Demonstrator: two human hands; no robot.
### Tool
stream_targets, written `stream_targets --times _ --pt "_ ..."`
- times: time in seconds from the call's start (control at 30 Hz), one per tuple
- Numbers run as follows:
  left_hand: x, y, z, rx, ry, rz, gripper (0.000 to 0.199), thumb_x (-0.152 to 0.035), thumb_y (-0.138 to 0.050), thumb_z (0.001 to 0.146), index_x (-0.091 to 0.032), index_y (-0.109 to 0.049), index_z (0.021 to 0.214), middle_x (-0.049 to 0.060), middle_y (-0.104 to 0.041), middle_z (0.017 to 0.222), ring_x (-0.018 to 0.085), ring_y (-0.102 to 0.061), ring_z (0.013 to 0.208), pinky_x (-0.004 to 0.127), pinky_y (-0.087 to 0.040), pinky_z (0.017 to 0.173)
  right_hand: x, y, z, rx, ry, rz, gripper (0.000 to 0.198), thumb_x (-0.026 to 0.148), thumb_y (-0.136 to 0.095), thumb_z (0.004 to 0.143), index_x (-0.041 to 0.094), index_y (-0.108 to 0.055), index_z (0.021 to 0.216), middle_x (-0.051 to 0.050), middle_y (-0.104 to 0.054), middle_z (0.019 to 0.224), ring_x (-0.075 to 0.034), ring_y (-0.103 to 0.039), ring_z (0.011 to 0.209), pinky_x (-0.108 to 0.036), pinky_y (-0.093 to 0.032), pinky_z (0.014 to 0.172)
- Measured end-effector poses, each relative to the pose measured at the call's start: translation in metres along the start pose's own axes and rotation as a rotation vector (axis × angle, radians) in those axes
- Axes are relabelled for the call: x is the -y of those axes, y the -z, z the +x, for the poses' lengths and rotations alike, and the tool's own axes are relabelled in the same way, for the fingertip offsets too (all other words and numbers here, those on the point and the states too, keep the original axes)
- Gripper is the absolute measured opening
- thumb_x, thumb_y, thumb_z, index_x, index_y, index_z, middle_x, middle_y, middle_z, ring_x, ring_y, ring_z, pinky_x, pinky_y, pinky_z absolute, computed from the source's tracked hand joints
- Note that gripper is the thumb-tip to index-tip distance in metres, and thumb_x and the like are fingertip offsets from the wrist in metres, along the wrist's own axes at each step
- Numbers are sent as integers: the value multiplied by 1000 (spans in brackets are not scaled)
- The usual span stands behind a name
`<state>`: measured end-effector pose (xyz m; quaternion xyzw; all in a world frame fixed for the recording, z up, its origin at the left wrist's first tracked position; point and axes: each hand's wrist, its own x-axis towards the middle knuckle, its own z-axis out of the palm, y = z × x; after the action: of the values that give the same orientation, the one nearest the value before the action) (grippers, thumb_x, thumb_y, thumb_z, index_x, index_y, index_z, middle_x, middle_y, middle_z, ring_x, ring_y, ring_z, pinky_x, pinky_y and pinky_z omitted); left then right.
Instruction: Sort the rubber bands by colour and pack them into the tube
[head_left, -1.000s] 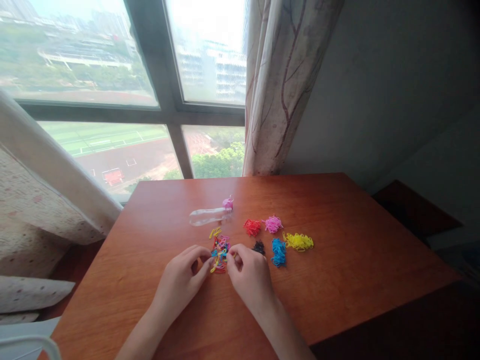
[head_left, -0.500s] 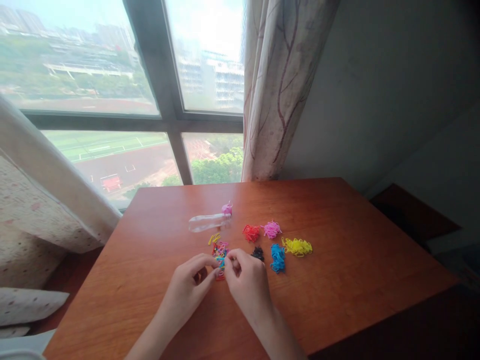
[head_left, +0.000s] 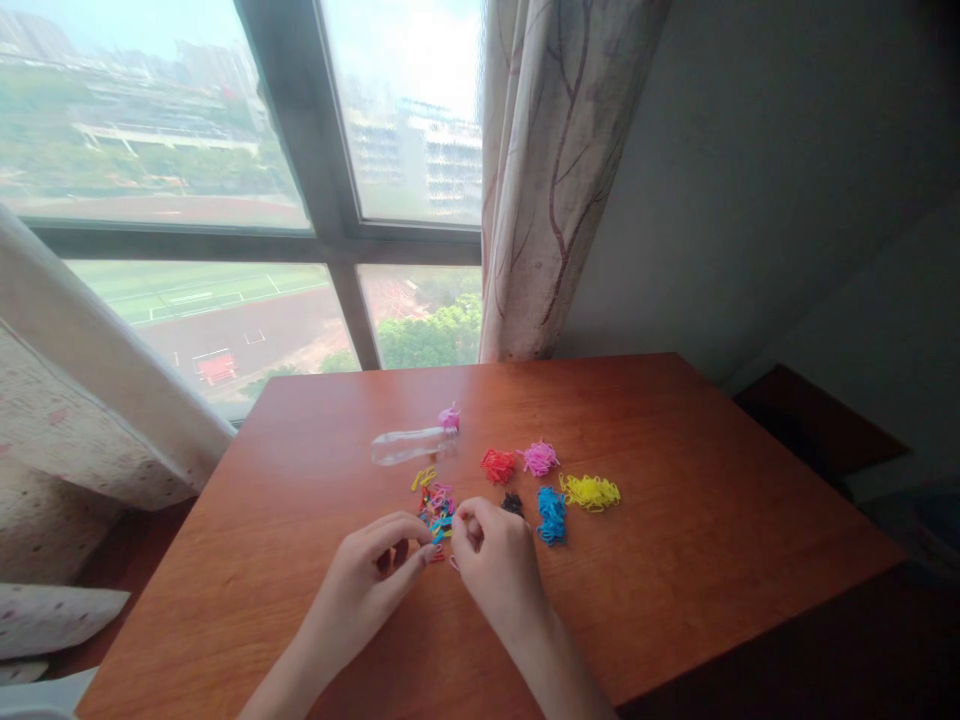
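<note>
Pile of small, thin, mixed-colour, rubber-like loops (head_left: 437, 495) lies on the brown wooden counter (head_left: 675, 580), just before my fingertips, perhaps so that both hands can reach it easily. My left hand (head_left: 379, 565) is bent, with thumb and forefinger close together at a narrow blue loop (head_left: 438, 537); whether they really grip it, I cannot tell. My right hand (head_left: 499, 560) has its fingertips gathered at the other side of the pile, and they hide what may be between them, so I cannot say if something is held. Two hands seem useful because such thin loops may tangle. To the right, the red heap (head_left: 497, 466), pink heap (head_left: 540, 458), blue heap (head_left: 551, 515), yellow heap (head_left: 591, 492) and partly hidden black heap (head_left: 512, 502) have one colour each; their spacing, although narrow, probably prevents mixing. Farther away, the clear plastic bottle-like container (head_left: 409, 446) lies on its side, likely not to disturb my hands.
</note>
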<state>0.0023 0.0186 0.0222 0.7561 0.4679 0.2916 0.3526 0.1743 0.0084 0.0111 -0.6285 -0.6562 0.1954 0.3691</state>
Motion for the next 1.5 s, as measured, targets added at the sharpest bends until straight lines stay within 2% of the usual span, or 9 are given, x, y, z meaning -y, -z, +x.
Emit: stream_targets --times 0.17,0.3,0.5,0.6,0.83,1.0,1.2,1.33,1.5 --pt "1 3 0 -23 63 15 23 -34 -56 89 -17 -69 78 -1 -59 62 11 -47 55 20 -36 51 1 -1 0 25 -4 -11 12 17 -55 85 21 -64 79 2 -66 60 -13 -61 56 -22 -33 58" --pt "6 -1 1 -31 10 142 20 -29 -54 89 -19 -68 81 -1 -61 64 12 -50 56 20 -40 53 2 2 0 22 6 -35 13 18 -55 86 21 -65 79 1 -68 64 -13 -61 56 -22 -33 57" --pt "15 -5 0 -82 -137 313 16 -20 -55 86 -25 -70 88 5 -70 102 20 -65 94 29 -52 84 2 10 -3 -1 8 -18 15 18 -53 87 21 -66 81 1 -68 66 -14 -63 60 -22 -35 58" --pt "17 -4 0 -144 -157 339 15 -23 -55 87 -25 -70 87 6 -68 112 21 -65 102 30 -52 88 0 14 -5 -19 2 5 15 19 -53 87 21 -66 81 1 -67 64 -14 -61 57 -22 -36 58" --pt "15 -2 1 -160 -136 344 16 -29 -54 90 -23 -69 90 3 -71 90 17 -66 78 24 -52 71 -13 29 -13 -48 -49 94 18 26 -51 89 20 -65 80 1 -60 59 -12 -54 52 -21 -35 51" --pt "16 -1 -1 -137 -139 355 16 -30 -53 92 -23 -67 91 0 -70 81 12 -59 61 20 -48 61 -43 63 -21 -150 -120 123 24 37 -51 90 19 -66 82 2 -56 58 -12 -51 50 -21 -40 51" --pt "15 -1 1 -136 -153 320 15 -31 -55 90 -23 -67 86 -1 -68 76 11 -55 55 19 -44 55 -112 110 -27 -382 -314 27 34 49 -55 86 17 -68 89 -4 -65 67 -18 -60 60 -26 -46 58" --pt "17 -2 2 -125 -151 311 14 -30 -55 89 -23 -67 85 -2 -68 74 11 -55 55 18 -43 54 -142 118 -26 -425 -362 3 38 53 -56 83 17 -67 88 -4 -65 65 -20 -61 60 -28 -47 59" --pt "20 -3 3 -112 -153 318 15 -30 -55 89 -23 -67 85 -2 -66 72 11 -54 55 18 -43 54 -150 112 -21 -431 -350 -33 41 56 -54 84 17 -67 87 -4 -64 63 -19 -59 58 -28 -45 57"
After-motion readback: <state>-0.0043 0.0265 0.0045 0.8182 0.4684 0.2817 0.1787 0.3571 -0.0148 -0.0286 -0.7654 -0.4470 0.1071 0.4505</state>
